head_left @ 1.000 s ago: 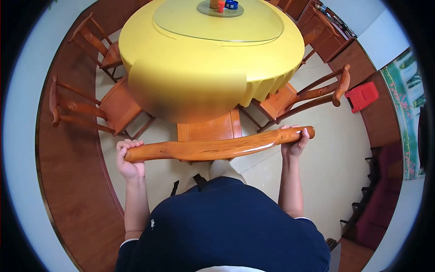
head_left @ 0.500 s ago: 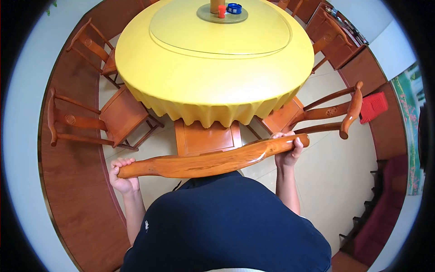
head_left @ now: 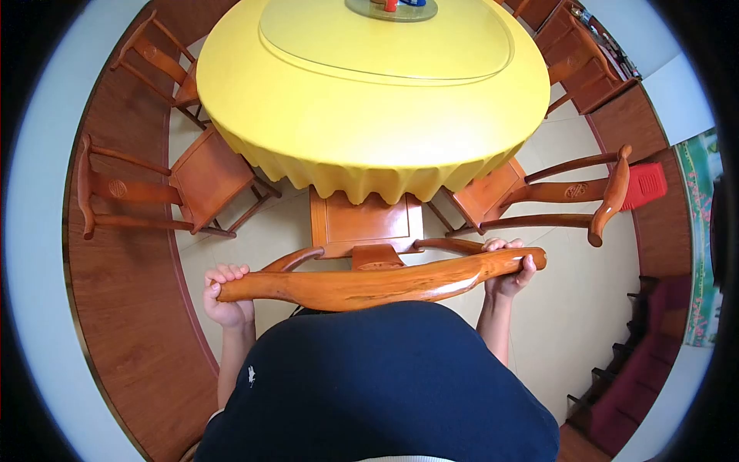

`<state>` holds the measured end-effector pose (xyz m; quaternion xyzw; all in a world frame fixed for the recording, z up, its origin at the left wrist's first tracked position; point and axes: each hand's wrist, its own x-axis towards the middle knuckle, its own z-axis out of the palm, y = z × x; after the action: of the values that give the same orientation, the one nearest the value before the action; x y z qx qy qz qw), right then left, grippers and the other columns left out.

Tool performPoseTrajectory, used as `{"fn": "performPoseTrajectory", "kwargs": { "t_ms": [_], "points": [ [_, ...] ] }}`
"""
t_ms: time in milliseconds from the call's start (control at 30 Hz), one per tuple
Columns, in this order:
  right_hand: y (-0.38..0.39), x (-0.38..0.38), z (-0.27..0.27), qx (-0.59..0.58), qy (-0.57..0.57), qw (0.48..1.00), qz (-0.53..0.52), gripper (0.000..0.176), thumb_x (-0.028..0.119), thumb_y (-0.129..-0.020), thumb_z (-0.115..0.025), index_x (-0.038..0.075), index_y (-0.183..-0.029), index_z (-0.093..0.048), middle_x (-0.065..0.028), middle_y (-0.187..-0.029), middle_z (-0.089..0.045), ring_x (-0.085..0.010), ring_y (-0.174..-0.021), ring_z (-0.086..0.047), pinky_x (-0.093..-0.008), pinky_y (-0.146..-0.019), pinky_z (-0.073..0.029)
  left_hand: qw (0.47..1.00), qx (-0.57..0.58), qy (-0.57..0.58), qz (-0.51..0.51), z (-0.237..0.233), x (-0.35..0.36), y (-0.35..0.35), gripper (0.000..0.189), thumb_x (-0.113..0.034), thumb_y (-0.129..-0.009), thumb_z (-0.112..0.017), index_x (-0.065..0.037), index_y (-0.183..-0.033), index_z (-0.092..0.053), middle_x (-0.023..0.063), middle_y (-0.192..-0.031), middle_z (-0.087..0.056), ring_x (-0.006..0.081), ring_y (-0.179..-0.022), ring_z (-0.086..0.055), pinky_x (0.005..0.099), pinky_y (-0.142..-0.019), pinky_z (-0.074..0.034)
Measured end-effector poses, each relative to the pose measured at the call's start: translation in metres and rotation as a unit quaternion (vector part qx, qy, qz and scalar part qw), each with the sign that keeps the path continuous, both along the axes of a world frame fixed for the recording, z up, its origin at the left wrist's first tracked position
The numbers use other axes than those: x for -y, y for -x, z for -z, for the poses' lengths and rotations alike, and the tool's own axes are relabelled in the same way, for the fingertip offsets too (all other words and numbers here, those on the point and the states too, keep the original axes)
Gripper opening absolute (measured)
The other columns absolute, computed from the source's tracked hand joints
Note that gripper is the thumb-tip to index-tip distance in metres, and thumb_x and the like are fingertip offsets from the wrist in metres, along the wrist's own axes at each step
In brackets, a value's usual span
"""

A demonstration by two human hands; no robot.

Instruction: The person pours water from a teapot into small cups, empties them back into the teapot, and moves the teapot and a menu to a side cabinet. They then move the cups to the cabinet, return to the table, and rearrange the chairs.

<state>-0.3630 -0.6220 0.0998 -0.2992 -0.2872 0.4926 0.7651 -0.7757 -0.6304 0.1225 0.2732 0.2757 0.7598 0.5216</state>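
Left hand wraps around one end of the curved top rail of a wooden armchair, fingers curled over the wood and closed tight on it. Right hand clasps the other end the same way, knuckles up; thumb not visible. The rail lies almost level, just in front of the person's dark blue shirt. Beyond the rail, the armchair's seat faces the round table, its front edge meeting the hem of the yellow tablecloth. A glass turntable sits at the table's centre. A second wooden chair stands at the table's left side, turned outward. A third chair stands at the table's right side, also angled away. A red stool is just beyond that one, away from the table.
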Motion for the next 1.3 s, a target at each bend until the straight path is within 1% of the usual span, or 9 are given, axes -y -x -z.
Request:
{"fn": "performPoseTrajectory", "kwargs": {
  "t_ms": [567,667,767,900,967,1033,1100,1167,1300],
  "points": [
    [-0.002,0.018,0.019,0.028,-0.009,0.999,-0.02,0.038,0.042,-0.073,-0.041,0.005,-0.078,-0.051,-0.0144,-0.071,-0.055,-0.0241,-0.068,-0.046,-0.035,-0.071,-0.035,1.0,-0.02,0.014,-0.002,0.012,0.018,0.004,0.01,-0.014,-0.067,-0.042,-0.005,-0.071,-0.043,0.0078,-0.068,-0.046,0.0196,-0.065,-0.046,0.0349,-0.071,-0.037],
    [-0.013,0.016,0.038,-0.052,-0.029,0.998,0.02,0.037,0.04,-0.074,-0.042,0.005,-0.079,-0.053,-0.0131,-0.075,-0.056,-0.0229,-0.071,-0.049,-0.0355,-0.073,-0.035,0.999,-0.049,0.019,0.001,0.017,0.018,0.006,0.013,-0.016,-0.068,-0.042,-0.004,-0.073,-0.043,0.0102,-0.071,-0.048,0.0222,-0.068,-0.048,0.0377,-0.075,-0.037],
    [-0.021,0.026,0.052,-0.027,-0.046,0.998,0.019,0.039,0.04,-0.077,-0.043,0.005,-0.091,-0.053,-0.0134,-0.082,-0.056,-0.0229,-0.083,-0.052,-0.0376,-0.078,-0.038,0.987,-0.13,0.094,0.01,0.013,0.037,0.019,0.039,-0.029,-0.074,-0.044,0.001,-0.098,-0.041,0.0133,-0.091,-0.048,0.0208,-0.085,-0.05,0.0349,-0.079,-0.038],
    [0.029,0.05,0.043,-0.015,0.018,0.981,0.191,0.049,0.046,-0.08,-0.038,0.004,-0.104,-0.043,-0.0162,-0.104,-0.05,-0.0252,-0.093,-0.049,-0.0376,-0.081,-0.038,0.981,-0.078,0.175,0.016,0.032,0.122,0.085,0.034,-0.025,-0.078,-0.041,-0.001,-0.102,-0.04,0.0141,-0.091,-0.05,0.0208,-0.084,-0.051,0.0325,-0.077,-0.041],
    [0.045,0.062,0.102,-0.027,0.296,0.87,0.393,0.045,0.045,-0.082,-0.037,0.005,-0.101,-0.045,-0.016,-0.1,-0.049,-0.024,-0.088,-0.049,-0.0343,-0.076,-0.04,0.968,-0.076,0.234,0.044,0.046,0.177,0.133,0.032,-0.023,-0.08,-0.039,-0.001,-0.102,-0.04,0.0139,-0.09,-0.051,0.0208,-0.082,-0.052,0.0319,-0.075,-0.041],
    [0.069,0.094,0.21,0.096,0.421,0.88,0.198,0.037,0.042,-0.082,-0.037,0.008,-0.093,-0.046,-0.0108,-0.08,-0.052,-0.0199,-0.07,-0.05,-0.0307,-0.061,-0.042,0.952,-0.053,0.302,-0.008,0.067,0.227,0.183,0.027,-0.02,-0.082,-0.037,-0.002,-0.101,-0.041,0.0129,-0.085,-0.052,0.0207,-0.077,-0.053,0.032,-0.072,-0.043],
    [0.146,0.117,0.23,0.07,0.476,0.868,-0.121,0.018,0.028,-0.08,-0.04,0.011,-0.074,-0.043,-0.0012,-0.054,-0.043,-0.0134,-0.047,-0.041,-0.0277,-0.042,-0.032,0.947,-0.048,0.312,-0.061,0.074,0.262,0.224,0.027,-0.021,-0.082,-0.037,-0.002,-0.1,-0.041,0.0126,-0.083,-0.052,0.0207,-0.076,-0.053,0.0323,-0.071,-0.043],
    [0.253,0.122,0.185,0.203,0.565,0.778,-0.184,0.015,0.022,-0.075,-0.046,0.008,-0.081,-0.047,-0.0058,-0.069,-0.051,-0.017,-0.063,-0.049,-0.0296,-0.057,-0.04,0.938,-0.049,0.323,-0.115,0.073,0.28,0.25,0.027,-0.022,-0.082,-0.037,-0.002,-0.099,-0.042,0.0122,-0.081,-0.052,0.0207,-0.075,-0.053,0.0325,-0.07,-0.044],
    [0.371,0.089,0.158,0.381,0.449,0.661,-0.465,0.027,0.027,-0.076,-0.05,0.005,-0.091,-0.05,-0.0075,-0.083,-0.055,-0.0169,-0.075,-0.052,-0.0306,-0.066,-0.041,0.937,-0.013,0.297,-0.184,0.071,0.275,0.3,0.026,-0.022,-0.082,-0.037,-0.002,-0.097,-0.043,0.012,-0.082,-0.052,0.0208,-0.074,-0.052,0.0329,-0.07,-0.044]
  ]
}}
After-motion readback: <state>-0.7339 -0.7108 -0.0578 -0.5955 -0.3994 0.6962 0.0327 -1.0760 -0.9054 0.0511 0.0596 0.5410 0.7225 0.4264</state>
